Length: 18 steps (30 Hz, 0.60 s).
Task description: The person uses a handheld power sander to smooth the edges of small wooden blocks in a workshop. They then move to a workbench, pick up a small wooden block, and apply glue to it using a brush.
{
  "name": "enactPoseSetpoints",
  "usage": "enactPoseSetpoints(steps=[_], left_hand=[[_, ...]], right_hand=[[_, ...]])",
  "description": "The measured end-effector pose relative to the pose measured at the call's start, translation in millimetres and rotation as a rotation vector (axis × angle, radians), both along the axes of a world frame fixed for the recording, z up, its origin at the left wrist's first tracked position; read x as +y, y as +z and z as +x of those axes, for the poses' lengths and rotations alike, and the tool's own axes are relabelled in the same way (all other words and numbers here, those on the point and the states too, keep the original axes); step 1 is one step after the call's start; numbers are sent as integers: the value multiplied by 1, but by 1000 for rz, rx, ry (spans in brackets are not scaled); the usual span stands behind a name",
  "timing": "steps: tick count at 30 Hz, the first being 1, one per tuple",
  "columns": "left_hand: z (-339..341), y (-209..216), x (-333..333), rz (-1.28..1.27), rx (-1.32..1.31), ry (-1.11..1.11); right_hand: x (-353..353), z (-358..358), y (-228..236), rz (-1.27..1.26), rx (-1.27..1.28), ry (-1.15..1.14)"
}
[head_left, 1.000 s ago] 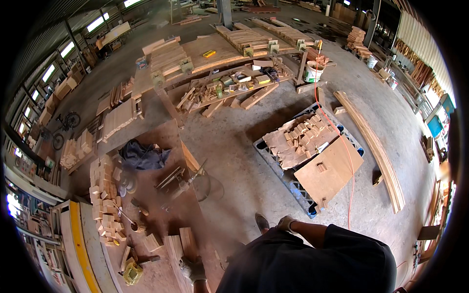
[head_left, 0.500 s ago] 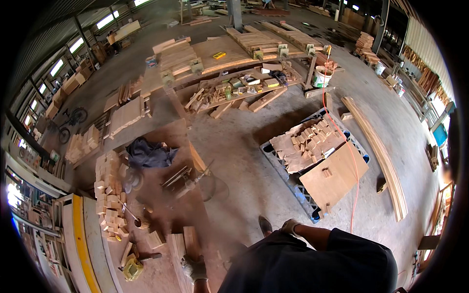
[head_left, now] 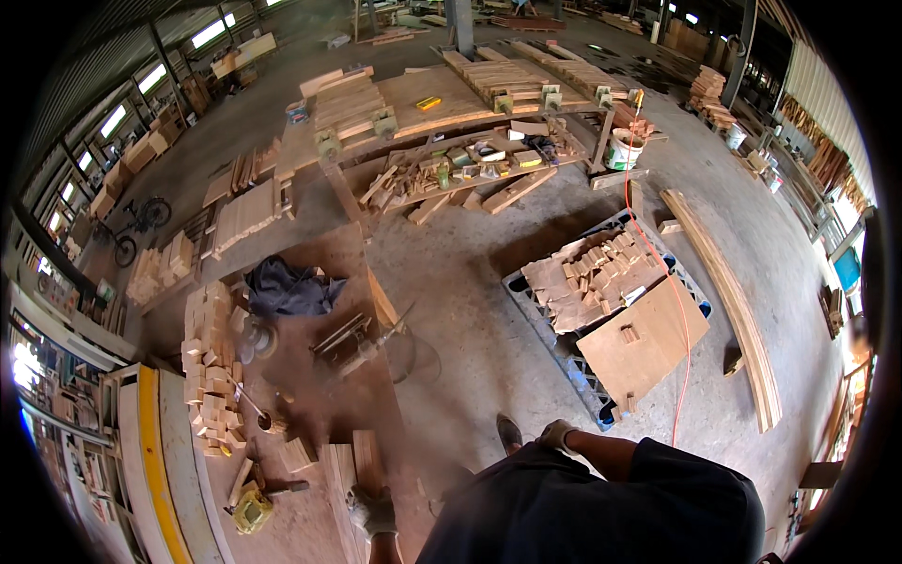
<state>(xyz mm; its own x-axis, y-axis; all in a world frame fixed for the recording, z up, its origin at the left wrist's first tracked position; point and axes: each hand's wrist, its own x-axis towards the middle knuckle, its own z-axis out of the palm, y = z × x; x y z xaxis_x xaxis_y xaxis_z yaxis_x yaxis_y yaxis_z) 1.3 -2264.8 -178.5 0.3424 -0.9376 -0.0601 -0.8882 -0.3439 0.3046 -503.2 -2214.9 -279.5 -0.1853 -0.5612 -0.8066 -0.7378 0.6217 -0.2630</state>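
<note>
My left hand point(head_left: 373, 513), in a pale work glove, is closed on the near end of a short wooden board point(head_left: 368, 459) on the brown worktable point(head_left: 310, 399). A longer wooden plank point(head_left: 340, 489) lies just left of that board. My right hand point(head_left: 557, 435), also gloved, rests against my dark clothing, its fingers mostly hidden. Left of the boards are a small wood block point(head_left: 298, 455), a dark-handled tool point(head_left: 287, 489) and a yellowish container point(head_left: 252, 510). A brown pot with a stick in it point(head_left: 272, 424) stands farther up.
Stacked wood blocks point(head_left: 212, 376) line the table's left side. A dark cloth point(head_left: 293, 287) and a metal clamp-like fixture point(head_left: 349, 340) lie beyond. On the right, a pallet point(head_left: 564, 352) carries wood pieces and a cardboard sheet point(head_left: 644, 336). An orange hose point(head_left: 689, 362) crosses it; long planks point(head_left: 728, 301) lie beside.
The view has shifted slightly. My left hand stays on the short board and my right hand against my clothing; nothing else has visibly moved.
</note>
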Motion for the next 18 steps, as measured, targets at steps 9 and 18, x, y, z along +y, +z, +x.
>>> enactPoseSetpoints(steps=[9,18], left_hand=[[-6,6,-2,-22,-33,-15],[-1,0,0,-33,-32,-38]], right_hand=[[2,-1,-7,-17,20,69],[0,1,-4,6,9,118]])
